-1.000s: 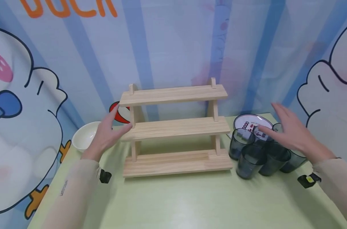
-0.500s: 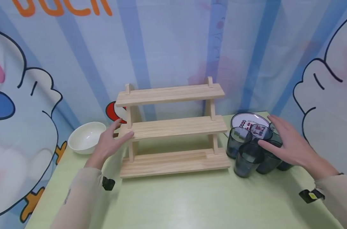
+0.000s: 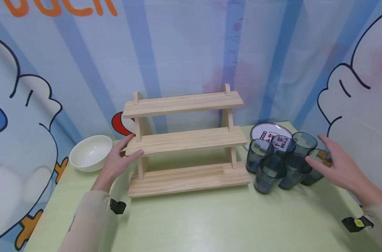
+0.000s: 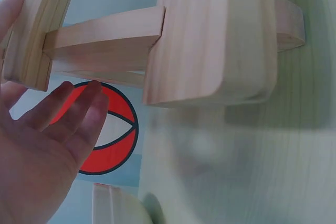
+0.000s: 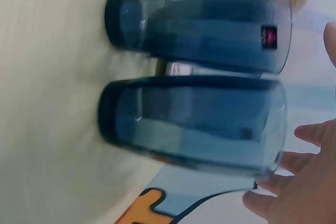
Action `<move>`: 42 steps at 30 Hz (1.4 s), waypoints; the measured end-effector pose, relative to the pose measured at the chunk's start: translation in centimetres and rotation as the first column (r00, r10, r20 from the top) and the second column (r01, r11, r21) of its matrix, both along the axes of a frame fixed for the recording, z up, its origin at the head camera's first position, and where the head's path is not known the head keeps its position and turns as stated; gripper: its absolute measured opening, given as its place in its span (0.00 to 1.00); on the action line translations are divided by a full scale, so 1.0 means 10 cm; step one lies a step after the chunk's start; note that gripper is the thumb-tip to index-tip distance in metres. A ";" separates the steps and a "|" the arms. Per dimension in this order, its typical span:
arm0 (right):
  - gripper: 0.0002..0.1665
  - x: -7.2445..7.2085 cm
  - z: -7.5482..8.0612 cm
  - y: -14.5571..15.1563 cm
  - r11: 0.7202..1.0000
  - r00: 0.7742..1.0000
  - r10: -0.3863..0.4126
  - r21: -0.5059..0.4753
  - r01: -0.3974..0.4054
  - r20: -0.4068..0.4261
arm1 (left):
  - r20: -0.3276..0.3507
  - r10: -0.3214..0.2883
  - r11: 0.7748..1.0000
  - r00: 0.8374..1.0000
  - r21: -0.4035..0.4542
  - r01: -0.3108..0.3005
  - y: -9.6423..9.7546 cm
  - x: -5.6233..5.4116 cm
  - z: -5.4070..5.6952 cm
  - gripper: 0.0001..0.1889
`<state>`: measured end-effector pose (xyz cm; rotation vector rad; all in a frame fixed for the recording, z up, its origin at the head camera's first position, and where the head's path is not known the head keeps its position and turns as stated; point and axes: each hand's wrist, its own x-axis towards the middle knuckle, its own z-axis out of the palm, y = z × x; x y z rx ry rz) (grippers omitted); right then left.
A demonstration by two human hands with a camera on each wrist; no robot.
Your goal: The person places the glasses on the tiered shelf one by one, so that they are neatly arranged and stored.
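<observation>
In the head view, a three-tier wooden display stand (image 3: 184,140) stands mid-table. My left hand (image 3: 116,161) is at the left end of its middle shelf, thumb in front and fingers behind, all fairly straight. The left wrist view shows the fingers (image 4: 79,124) spread beside the stand's wooden end pieces. On the right, several smoky blue-grey glasses (image 3: 270,175) cluster upright. My right hand (image 3: 339,168) is beside the rightmost glass (image 3: 314,175), thumb and fingers spread apart. From the right wrist, fingertips (image 5: 262,203) show right at the rim of a glass (image 5: 194,124).
A white bowl (image 3: 90,154) stands left of the stand, behind my left forearm. Behind the glasses lies a dark-rimmed white plate (image 3: 266,131) with red lettering. A cartoon-printed backdrop (image 3: 184,45) hangs behind the pale green table (image 3: 191,224).
The head view has shifted slightly right. My right hand has moved down and to the right of the glasses, uncovering the rear ones. My left hand has moved slightly closer onto the shelf end.
</observation>
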<state>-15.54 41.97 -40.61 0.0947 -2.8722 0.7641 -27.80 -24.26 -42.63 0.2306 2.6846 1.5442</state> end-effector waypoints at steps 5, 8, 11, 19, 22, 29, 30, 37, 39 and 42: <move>0.55 0.04 -0.15 0.13 0.998 0.997 -0.070 0.001 0.070 0.025 | -0.002 0.000 0.999 1.000 0.037 0.000 0.02 0.02 -0.06 0.46; 0.53 0.07 -0.22 0.20 0.997 0.997 -0.070 -0.035 0.071 0.045 | -0.006 0.003 0.998 1.000 0.060 -0.002 0.05 0.01 -0.09 0.46; 0.50 0.08 -0.29 0.27 0.996 0.997 -0.060 -0.070 0.064 0.053 | -0.007 -0.003 0.996 1.000 0.091 0.004 0.08 0.01 -0.10 0.46; 0.48 0.10 -0.50 0.51 0.961 0.999 0.052 -0.273 -0.047 0.010 | 0.029 -0.014 0.982 0.999 0.187 0.008 0.16 0.03 -0.11 0.45; 0.48 0.11 -0.57 0.57 0.952 0.998 0.063 -0.298 -0.066 -0.019 | 0.027 -0.028 0.979 0.999 0.205 0.022 0.19 0.03 -0.12 0.45; 0.51 0.12 -0.62 0.63 0.948 1.000 0.005 -0.318 -0.008 -0.009 | 0.013 -0.016 0.980 1.000 0.198 0.013 0.26 0.01 -0.13 0.44; 0.51 0.13 -0.62 0.65 0.949 1.000 -0.005 -0.315 0.005 0.001 | 0.015 -0.011 0.979 1.000 0.203 0.007 0.28 0.01 -0.14 0.45; 0.53 0.17 -0.61 0.68 0.952 0.993 -0.112 -0.283 0.114 0.022 | 0.051 0.001 0.969 0.999 0.245 -0.014 0.36 0.01 -0.14 0.46; 0.51 0.18 -0.61 0.68 0.946 0.992 -0.126 -0.304 0.116 -0.014 | 0.062 0.007 0.966 0.998 0.257 -0.022 0.37 0.01 -0.14 0.46; 0.47 0.21 -0.62 0.68 0.934 0.990 -0.121 -0.346 0.090 -0.070 | 0.080 0.016 0.961 0.997 0.274 -0.038 0.38 0.02 -0.15 0.46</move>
